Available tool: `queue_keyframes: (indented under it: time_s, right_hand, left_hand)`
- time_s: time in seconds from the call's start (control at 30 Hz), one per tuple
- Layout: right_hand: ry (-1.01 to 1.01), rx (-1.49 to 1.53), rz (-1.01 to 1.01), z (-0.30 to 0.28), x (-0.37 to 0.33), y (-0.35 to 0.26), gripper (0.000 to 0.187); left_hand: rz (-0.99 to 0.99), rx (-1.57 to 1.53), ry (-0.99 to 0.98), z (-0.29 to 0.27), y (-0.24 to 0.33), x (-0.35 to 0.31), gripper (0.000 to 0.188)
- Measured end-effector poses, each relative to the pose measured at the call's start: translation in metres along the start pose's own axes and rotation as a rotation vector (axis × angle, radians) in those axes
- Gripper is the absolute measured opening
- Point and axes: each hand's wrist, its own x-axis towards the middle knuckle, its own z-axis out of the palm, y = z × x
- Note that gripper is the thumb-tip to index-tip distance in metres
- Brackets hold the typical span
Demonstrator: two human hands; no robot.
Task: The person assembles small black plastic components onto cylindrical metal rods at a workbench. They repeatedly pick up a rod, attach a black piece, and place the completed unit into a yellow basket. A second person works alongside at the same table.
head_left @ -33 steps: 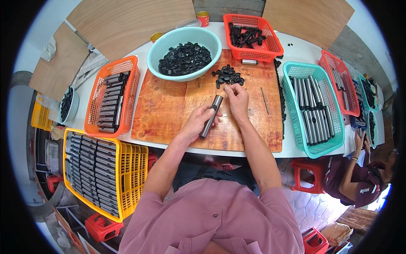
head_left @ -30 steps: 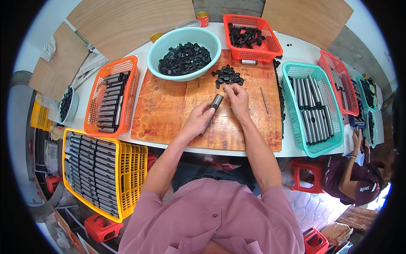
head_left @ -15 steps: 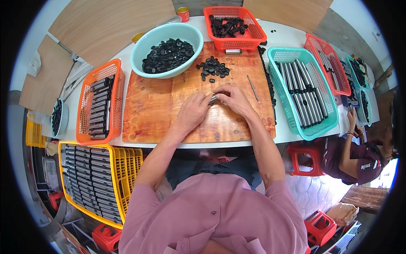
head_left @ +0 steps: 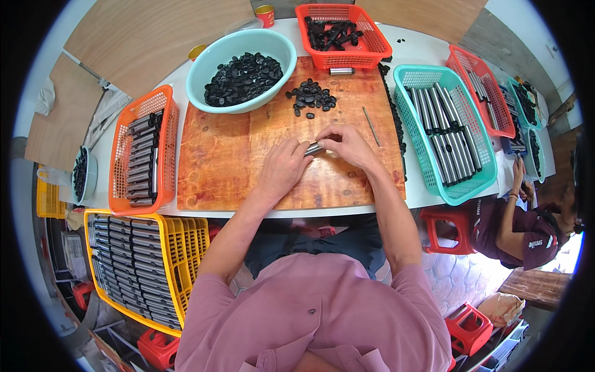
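Observation:
Over the wooden board (head_left: 229,167), both my hands meet at a short silvery metal tube (head_left: 313,149). My left hand (head_left: 285,166) is closed round it, covering much of its length. The fingers of my right hand (head_left: 346,146) pinch at its right end; whether a small black piece is between them is hidden. Just beyond my hands lies a loose pile of small black oval caps (head_left: 313,96). A thin metal rod (head_left: 370,126) rests on the board to the right.
A pale green basin (head_left: 197,80) of black caps stands far left. Orange baskets (head_left: 116,167) (head_left: 378,43), a green basket (head_left: 458,195) and a yellow crate (head_left: 186,248) hold tubes or black parts. Another tube (head_left: 341,71) lies at the back. A co-worker (head_left: 514,226) sits at right.
The metal tube shows more between my hands, and my right fingers have drawn slightly right along it. The whole view has shifted a little.

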Motion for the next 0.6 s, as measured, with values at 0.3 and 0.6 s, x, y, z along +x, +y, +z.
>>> queue_keyframes:
  time_s: [0.3, 0.6]
  right_hand:
    - [0.316, -0.650, -0.120, 0.052, 0.064, -0.016, 0.031]
    - [0.417, -0.651, -0.206, 0.052, 0.062, -0.010, 0.020]
  left_hand:
    - [0.031, -0.023, -0.071, -0.006, -0.007, 0.010, 0.030]
    - [-0.061, -0.187, -0.041, -0.001, -0.015, 0.008, 0.026]
